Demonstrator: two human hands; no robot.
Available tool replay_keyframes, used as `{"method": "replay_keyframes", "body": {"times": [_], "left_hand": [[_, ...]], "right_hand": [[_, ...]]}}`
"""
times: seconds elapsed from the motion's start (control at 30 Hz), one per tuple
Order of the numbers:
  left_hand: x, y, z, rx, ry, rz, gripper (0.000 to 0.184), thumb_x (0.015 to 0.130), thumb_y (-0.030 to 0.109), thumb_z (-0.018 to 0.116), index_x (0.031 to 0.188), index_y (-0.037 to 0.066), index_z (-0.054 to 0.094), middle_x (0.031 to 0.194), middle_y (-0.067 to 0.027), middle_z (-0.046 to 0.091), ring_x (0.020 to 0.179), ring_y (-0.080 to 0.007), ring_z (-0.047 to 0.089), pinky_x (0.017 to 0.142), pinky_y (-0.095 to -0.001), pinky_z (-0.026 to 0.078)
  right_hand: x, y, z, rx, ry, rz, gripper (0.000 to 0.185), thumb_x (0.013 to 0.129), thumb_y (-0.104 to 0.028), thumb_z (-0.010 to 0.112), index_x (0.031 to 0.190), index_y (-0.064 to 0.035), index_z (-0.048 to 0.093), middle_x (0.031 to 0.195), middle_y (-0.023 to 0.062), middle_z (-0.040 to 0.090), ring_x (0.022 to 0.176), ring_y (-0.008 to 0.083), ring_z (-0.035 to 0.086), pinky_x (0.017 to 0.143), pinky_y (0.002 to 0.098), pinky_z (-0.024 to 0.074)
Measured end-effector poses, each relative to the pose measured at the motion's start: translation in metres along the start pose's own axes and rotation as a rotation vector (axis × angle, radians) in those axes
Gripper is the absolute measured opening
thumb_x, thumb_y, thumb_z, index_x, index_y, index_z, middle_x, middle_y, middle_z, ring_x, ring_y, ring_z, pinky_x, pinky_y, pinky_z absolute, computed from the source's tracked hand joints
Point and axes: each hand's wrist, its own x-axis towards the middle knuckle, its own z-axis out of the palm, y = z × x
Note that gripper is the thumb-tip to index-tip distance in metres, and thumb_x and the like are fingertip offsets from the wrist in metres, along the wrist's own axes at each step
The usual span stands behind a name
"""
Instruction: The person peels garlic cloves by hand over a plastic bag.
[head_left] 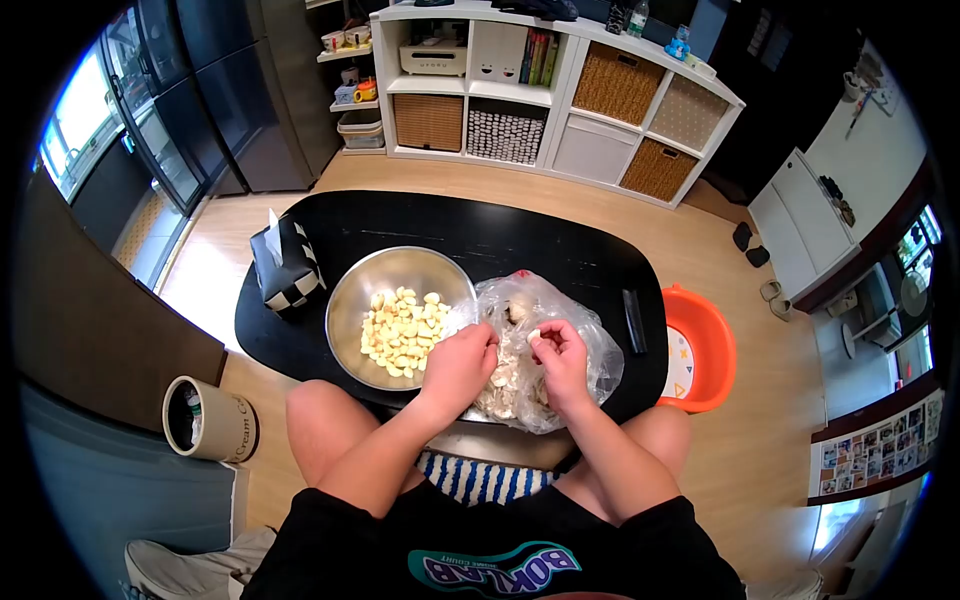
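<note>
A pale garlic clove point(535, 336) is pinched between the thumb and fingers of my right hand point(564, 366), above a clear plastic bag point(600, 345). My left hand point(462, 368) is closed between the bag and a steel bowl point(347, 305); whatever its fingers hold is hidden. Many peeled garlic cloves point(400, 335) lie in the bowl. Inside the open bag are papery garlic skins point(500, 392) and what looks like a garlic bulb point(517, 312). Both hands are over the near side of the black table point(480, 225).
A checkered tissue box point(285, 262) stands on the table's left end. Toward the right end lies a dark, narrow object point(634, 321). On the floor are an orange tub point(708, 350) at right and a cream bin point(225, 420) at left. White shelving point(555, 100) stands behind.
</note>
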Motion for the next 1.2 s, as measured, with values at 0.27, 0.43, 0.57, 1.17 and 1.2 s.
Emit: {"method": "replay_keyframes", "body": {"times": [0.27, 0.43, 0.57, 1.17, 1.2], "left_hand": [[-0.004, -0.004, 0.002, 0.182, -0.08, 0.11, 0.009, 0.087, 0.012, 0.062, 0.094, 0.007, 0.058, 0.08, -0.0124, 0.064, 0.073, -0.0341, 0.066, 0.064, -0.045, 0.054], [-0.005, -0.006, 0.004, 0.197, -0.085, 0.122, 0.008, 0.086, 0.011, 0.063, 0.092, 0.007, 0.059, 0.08, -0.0118, 0.063, 0.074, -0.0325, 0.066, 0.063, -0.0439, 0.054], [-0.005, -0.004, 0.005, 0.229, -0.092, 0.165, 0.006, 0.082, 0.008, 0.063, 0.088, 0.007, 0.06, 0.079, -0.0111, 0.061, 0.074, -0.0318, 0.066, 0.063, -0.0432, 0.054], [-0.004, 0.006, 0.002, 0.133, -0.046, 0.102, 0.007, 0.086, 0.016, 0.064, 0.091, 0.011, 0.067, 0.086, -0.0081, 0.063, 0.076, -0.0306, 0.067, 0.065, -0.0421, 0.055], [-0.004, 0.006, 0.001, 0.109, -0.065, 0.083, 0.009, 0.087, 0.019, 0.065, 0.092, 0.011, 0.067, 0.086, -0.0081, 0.063, 0.075, -0.031, 0.067, 0.065, -0.0421, 0.055]], "right_hand": [[-0.001, 0.009, 0.0, -0.151, -0.066, -0.082, 0.02, 0.092, 0.0, 0.063, 0.111, -0.0022, 0.059, 0.092, -0.002, 0.058, 0.076, 0.0036, 0.05, 0.07, 0.0201, 0.0436], [-0.002, 0.006, 0.002, -0.212, -0.104, -0.072, 0.019, 0.092, 0.001, 0.062, 0.111, -0.0025, 0.062, 0.093, -0.0027, 0.056, 0.077, 0.0034, 0.048, 0.071, 0.0194, 0.0424], [-0.004, 0.007, 0.003, -0.249, -0.118, -0.1, 0.018, 0.092, 0.0, 0.062, 0.11, -0.0025, 0.063, 0.091, -0.0031, 0.056, 0.077, 0.0033, 0.047, 0.07, 0.0195, 0.0417], [-0.005, 0.006, 0.003, -0.221, -0.17, -0.041, 0.018, 0.093, -0.001, 0.061, 0.111, -0.003, 0.06, 0.088, 0.0007, 0.062, 0.077, 0.0068, 0.06, 0.068, 0.0231, 0.0507], [-0.005, 0.006, 0.003, -0.205, -0.174, -0.025, 0.018, 0.093, 0.0, 0.061, 0.111, -0.0025, 0.06, 0.09, 0.0012, 0.062, 0.079, 0.0071, 0.061, 0.069, 0.0233, 0.0516]]}}
